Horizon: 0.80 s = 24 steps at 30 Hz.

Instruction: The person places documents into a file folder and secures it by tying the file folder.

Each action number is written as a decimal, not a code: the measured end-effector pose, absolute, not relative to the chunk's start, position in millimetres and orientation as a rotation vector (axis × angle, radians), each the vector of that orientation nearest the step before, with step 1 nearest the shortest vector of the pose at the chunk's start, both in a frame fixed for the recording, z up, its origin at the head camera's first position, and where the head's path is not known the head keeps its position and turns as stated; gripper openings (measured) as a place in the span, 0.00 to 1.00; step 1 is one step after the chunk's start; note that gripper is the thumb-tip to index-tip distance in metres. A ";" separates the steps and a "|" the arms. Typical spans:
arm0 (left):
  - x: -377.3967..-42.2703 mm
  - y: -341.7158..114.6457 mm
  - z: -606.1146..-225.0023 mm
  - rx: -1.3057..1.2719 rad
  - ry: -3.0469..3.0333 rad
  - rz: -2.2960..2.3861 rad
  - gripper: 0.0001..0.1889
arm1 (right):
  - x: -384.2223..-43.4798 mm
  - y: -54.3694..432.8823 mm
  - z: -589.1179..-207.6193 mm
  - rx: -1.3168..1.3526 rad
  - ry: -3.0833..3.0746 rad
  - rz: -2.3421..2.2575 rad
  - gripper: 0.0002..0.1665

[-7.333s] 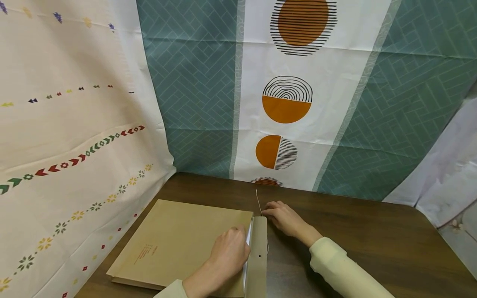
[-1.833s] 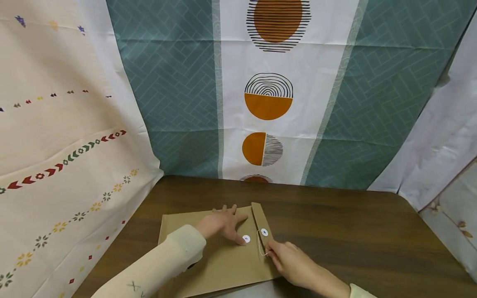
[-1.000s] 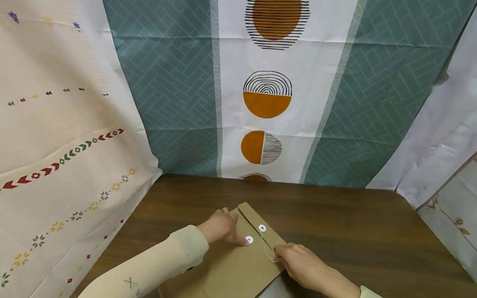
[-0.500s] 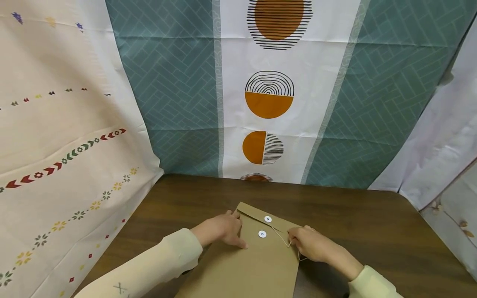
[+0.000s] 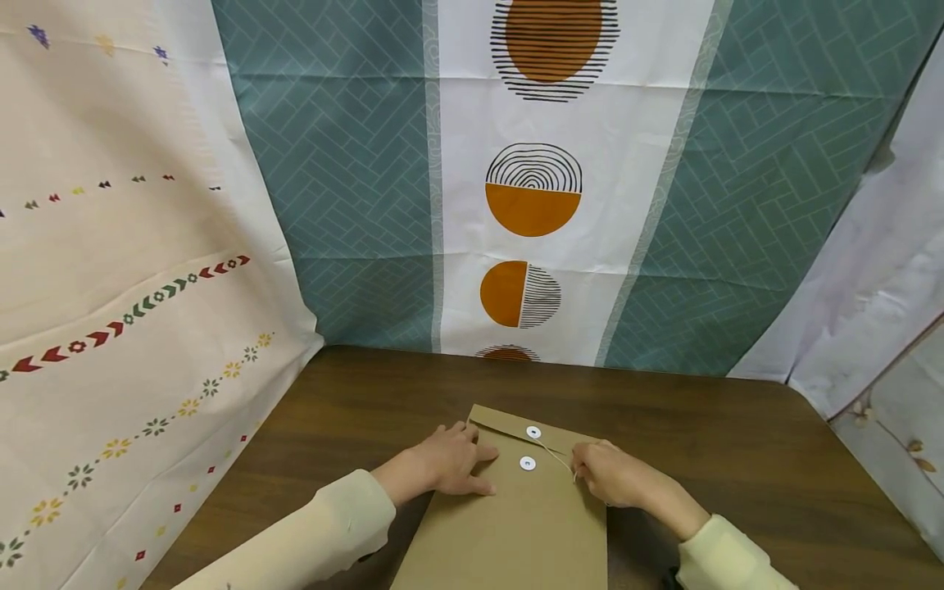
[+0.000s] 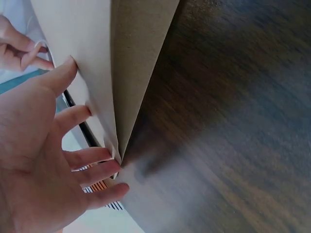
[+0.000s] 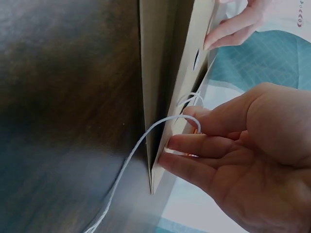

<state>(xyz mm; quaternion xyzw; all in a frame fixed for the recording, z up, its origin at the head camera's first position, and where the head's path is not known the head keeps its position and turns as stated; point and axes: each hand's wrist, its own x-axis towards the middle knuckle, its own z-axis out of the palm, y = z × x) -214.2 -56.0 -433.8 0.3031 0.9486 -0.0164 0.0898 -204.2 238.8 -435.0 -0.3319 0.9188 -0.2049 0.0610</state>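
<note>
A brown string-tie envelope [image 5: 516, 533] lies on the table with its narrow flap at the far end, folded over. One white button [image 5: 533, 432] sits on the flap and another white button [image 5: 527, 463] just below it on the body. My left hand [image 5: 453, 465] rests on the envelope's left side near the flap, fingers spread; in the left wrist view its fingertips touch the edge. A thin string [image 5: 555, 456] runs from the flap button to my right hand [image 5: 610, 475], which pinches it at the right edge. The string's loose end [image 7: 131, 156] trails toward the table.
The dark wooden table [image 5: 708, 442] extends right and behind the envelope. A teal and white patterned cloth [image 5: 516, 205] hangs along the back edge, and a cream printed cloth [image 5: 133, 311] hangs along the left.
Earlier the envelope lay sideways with its flap lifted; it has since been turned so the flap is at the far end, folded over. The right hand has moved to the string near the flap.
</note>
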 end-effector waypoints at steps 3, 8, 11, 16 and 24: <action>-214.1 -56.7 -435.3 0.923 2.827 -0.050 0.33 | -205.2 238.6 -434.3 -0.980 2.770 -0.628 0.12; -214.3 -59.2 -437.1 0.946 2.833 -0.040 0.33 | -205.1 238.9 -435.4 -1.007 2.806 -0.586 0.12; -214.4 -59.0 -439.4 0.998 2.847 -0.073 0.33 | -205.4 240.0 -436.4 -1.004 2.830 -0.564 0.13; -214.1 -54.0 -444.9 1.063 2.906 -0.123 0.35 | -212.2 248.0 -438.5 -1.034 2.845 -0.547 0.15; -215.8 -52.3 -457.7 1.007 2.983 0.072 0.52 | -224.5 258.1 -443.2 -1.054 2.863 -0.556 0.14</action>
